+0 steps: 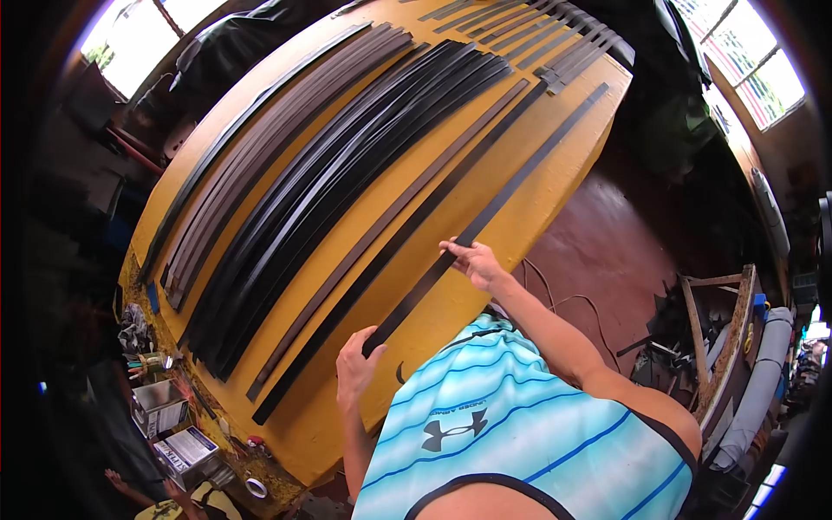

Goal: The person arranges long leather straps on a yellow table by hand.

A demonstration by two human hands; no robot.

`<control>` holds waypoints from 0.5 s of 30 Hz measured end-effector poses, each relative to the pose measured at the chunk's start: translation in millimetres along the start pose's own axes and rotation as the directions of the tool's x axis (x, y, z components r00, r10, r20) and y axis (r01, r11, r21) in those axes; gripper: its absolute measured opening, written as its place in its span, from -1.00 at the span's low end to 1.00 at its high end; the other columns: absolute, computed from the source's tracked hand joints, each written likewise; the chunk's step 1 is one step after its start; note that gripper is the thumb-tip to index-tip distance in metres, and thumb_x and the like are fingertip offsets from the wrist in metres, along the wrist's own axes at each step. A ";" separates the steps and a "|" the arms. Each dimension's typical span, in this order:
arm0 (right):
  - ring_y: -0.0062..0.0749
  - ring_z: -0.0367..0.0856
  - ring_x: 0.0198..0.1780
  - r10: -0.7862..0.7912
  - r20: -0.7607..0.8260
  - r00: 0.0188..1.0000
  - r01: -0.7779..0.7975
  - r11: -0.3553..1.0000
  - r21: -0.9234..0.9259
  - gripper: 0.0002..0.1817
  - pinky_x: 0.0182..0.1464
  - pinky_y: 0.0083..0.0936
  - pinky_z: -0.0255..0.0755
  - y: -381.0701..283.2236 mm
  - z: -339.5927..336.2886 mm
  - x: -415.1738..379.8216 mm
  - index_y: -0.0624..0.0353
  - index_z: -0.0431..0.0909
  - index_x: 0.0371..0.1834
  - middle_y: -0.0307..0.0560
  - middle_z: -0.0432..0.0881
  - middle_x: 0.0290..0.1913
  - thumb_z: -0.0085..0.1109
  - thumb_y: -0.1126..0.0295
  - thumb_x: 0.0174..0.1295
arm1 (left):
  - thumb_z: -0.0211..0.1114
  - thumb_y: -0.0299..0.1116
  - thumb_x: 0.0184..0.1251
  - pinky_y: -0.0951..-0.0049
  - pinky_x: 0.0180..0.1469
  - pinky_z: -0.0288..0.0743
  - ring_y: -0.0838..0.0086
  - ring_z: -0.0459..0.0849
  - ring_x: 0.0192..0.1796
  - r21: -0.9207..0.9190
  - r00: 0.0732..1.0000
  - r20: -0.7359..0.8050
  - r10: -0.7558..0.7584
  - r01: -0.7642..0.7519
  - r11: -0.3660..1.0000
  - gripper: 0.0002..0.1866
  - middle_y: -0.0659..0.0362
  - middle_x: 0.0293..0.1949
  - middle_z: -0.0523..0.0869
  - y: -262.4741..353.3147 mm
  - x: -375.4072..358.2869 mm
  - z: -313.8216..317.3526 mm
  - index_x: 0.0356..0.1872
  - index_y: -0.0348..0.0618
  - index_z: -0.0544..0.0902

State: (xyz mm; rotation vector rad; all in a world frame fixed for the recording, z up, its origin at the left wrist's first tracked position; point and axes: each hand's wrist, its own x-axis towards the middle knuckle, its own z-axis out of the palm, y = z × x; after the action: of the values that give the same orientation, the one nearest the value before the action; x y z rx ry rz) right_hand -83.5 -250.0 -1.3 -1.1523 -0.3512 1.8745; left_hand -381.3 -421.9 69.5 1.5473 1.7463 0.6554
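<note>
A long dark strip [530,175], leather-like, runs diagonally over the near side of the yellow table. My left hand [355,366] is closed at its lower end, thumb and fingers pinching it. Farther up, my right hand [472,263] grips the same strip near its middle, with fingers partly under it. Just beyond lies a black strip [390,269], and past that a brown strip [381,227], both roughly parallel to the held one. A thick bundle of black strips [347,173] and a bundle of brown strips [269,156] lie farther left.
The yellow table [334,438] bears shorter strips [520,30] at its far end. Metal cans [186,451] and a white tape roll [256,488] sit by the lower left edge. Another person's hands [143,490] show at bottom left. A wooden frame [700,338] and grey rolls [754,390] stand right.
</note>
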 end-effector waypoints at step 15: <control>-0.39 0.80 -0.07 -0.498 -0.060 0.865 0.496 0.867 -0.050 -0.78 0.00 -0.48 0.73 -263.5 -79.6 83.7 0.34 0.61 0.06 -0.01 0.79 -0.03 0.23 0.44 0.46 | 0.49 -0.29 0.17 0.14 0.33 0.36 0.10 0.62 0.17 0.377 0.926 -0.263 -0.271 0.357 0.855 -0.57 0.07 0.03 0.77 -122.9 -165.1 -138.9 0.10 -0.06 0.74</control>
State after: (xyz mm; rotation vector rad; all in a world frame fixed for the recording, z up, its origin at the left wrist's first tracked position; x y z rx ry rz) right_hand 108.1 -48.4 72.5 -1.0264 -0.5818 1.3731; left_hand -560.1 -592.9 91.0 1.4437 2.3525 0.2839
